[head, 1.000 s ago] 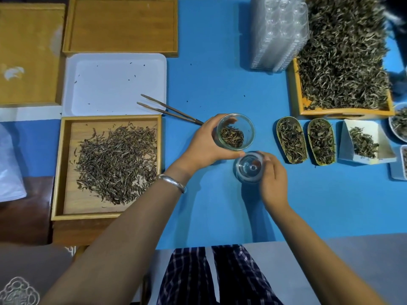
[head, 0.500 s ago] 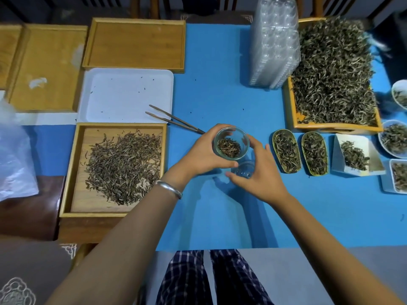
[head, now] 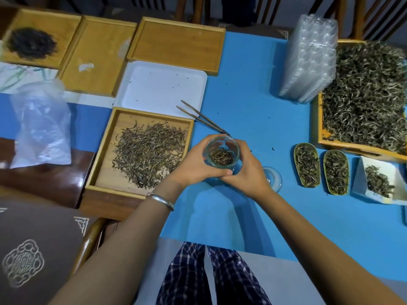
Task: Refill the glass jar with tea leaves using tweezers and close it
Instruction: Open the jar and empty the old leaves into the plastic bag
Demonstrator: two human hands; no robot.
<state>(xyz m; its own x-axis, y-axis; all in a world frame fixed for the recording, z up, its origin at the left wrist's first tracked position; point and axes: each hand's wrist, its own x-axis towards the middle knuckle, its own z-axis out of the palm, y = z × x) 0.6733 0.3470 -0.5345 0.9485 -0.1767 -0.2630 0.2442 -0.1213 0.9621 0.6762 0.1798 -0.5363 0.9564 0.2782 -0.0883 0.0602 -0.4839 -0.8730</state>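
So you're cupping the glass jar (head: 221,153) with both hands over the blue table (head: 253,106).
Left hand (head: 196,165) and right hand (head: 247,170) fingers are curling around its sides; lid (head: 273,178) and tweezers (head: 203,118) are lying free nearby.

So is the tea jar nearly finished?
Not yet. The glass jar has only a little tea at the bottom. Both hands, left and right, hold it. The tweezers lie unused, and the lid sits on the table.
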